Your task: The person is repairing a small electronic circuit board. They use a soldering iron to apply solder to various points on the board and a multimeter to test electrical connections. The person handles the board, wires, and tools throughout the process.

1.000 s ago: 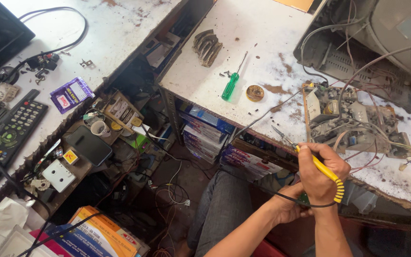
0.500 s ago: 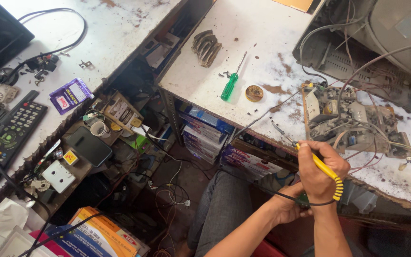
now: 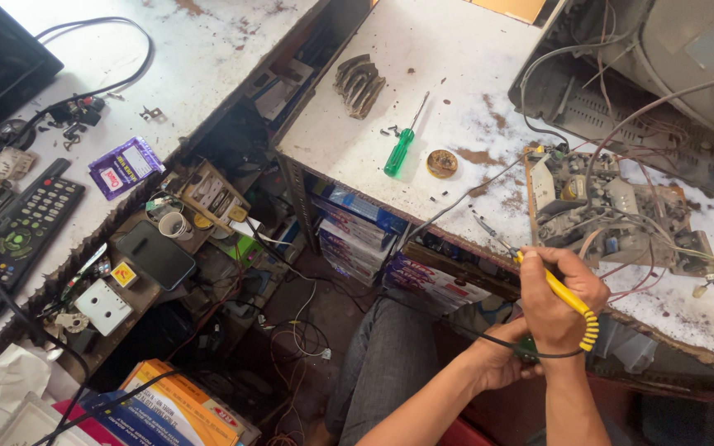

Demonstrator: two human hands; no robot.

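Here the right hand (image 3: 557, 301) is gripping a yellow-handled soldering iron (image 3: 557, 291), its fingers wrapped fully around the handle and the metal tip (image 3: 489, 233) pointing up and left over the front edge of the stained white workbench (image 3: 456, 74). The iron's tip is lying just beside the exposed circuit board (image 3: 613, 216), which is sitting on the bench amid a tangle of wires in front of an opened television chassis (image 3: 671, 74). The left hand (image 3: 497, 363) is sitting lower, just under the right wrist, curled around something dark and greenish that is mostly hidden, so I cannot tell what it is holding. A black cord (image 3: 489, 334) is running across both hands. Farther left on the bench, a green-handled screwdriver (image 3: 402, 149) is lying near a small round tin (image 3: 441, 163). On the neighbouring table a black remote control (image 3: 10, 239) is lying well apart from the hands.
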